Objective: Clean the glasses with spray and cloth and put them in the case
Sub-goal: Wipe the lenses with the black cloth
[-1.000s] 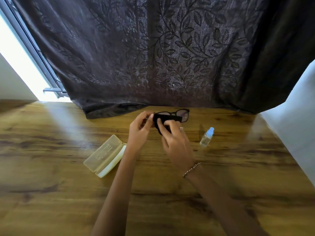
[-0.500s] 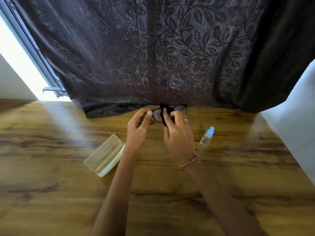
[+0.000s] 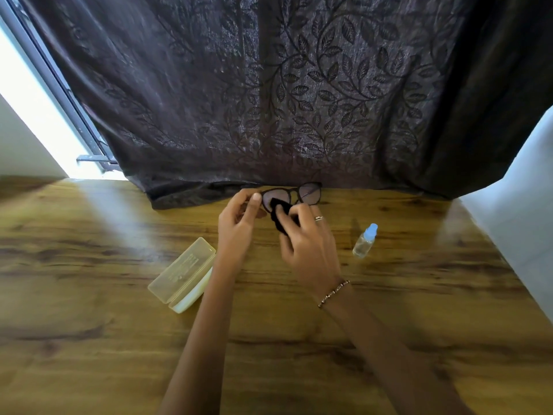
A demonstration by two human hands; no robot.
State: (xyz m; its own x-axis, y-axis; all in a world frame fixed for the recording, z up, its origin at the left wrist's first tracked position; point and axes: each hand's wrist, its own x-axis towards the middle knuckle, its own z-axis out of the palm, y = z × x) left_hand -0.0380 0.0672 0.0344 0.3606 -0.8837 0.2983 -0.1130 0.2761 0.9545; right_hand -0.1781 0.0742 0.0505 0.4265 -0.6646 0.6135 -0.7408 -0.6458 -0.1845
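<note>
**While the left hand (image 3: 236, 226) steadies the glasses (image 3: 309, 193), the right hand (image 3: 308, 244) presses a black cloth (image 3: 279, 218) to one lens**

Where the wooden table (image 3: 89, 339) meets the curtain hem, the dark-framed glasses are held up off the tabletop between both hands. The left hand pinches the frame's end on the person's left between thumb and fingertips. The right hand's fingers curl round the bunched black cloth, holding it against the lens nearer the left hand. The other lens is uncovered.

A ring (image 3: 319, 218) sits on one right finger, and a beaded bracelet (image 3: 333, 293) circles the right wrist.

A small clear spray bottle (image 3: 364, 241) with a light blue cap stands on the table to the right of the right hand, apart from it. The pale yellow translucent glasses case (image 3: 182, 274) lies open on the table just beside the left forearm, which overlaps its near corner.

Behind everything hangs a dark leaf-patterned curtain (image 3: 299, 100). A bright strip of window (image 3: 39, 109) shows at far left and a pale wall (image 3: 523, 205) at right.
</note>
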